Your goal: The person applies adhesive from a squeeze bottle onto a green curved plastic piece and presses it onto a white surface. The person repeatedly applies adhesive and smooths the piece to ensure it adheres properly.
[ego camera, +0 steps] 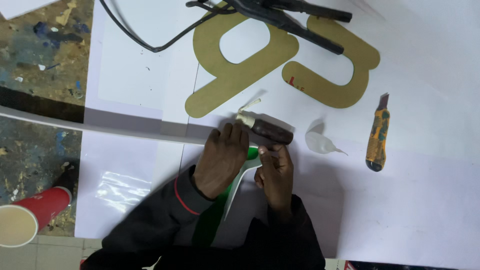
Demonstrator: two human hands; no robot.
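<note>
A curved green and white strip (243, 172) is lying on the white surface (425, 200), right in front of the person. The left hand (221, 157) is pressing down on it, fingers together and flat. The right hand (274, 172) is pinching its edge, fingers clamped. Just beyond them a brown-handled tool (265, 130) is resting, with a clear glue nozzle (320, 143), an orange utility knife (378, 135) and tan cut-out letters (280, 60) farther out.

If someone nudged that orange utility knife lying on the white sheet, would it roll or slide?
The orange utility knife looks flat-sided and lies flat, so it would probably slide on the smooth white sheet rather than roll. Its body seems rigid. The blade end appears exposed, so careless gripping could cut.
</note>
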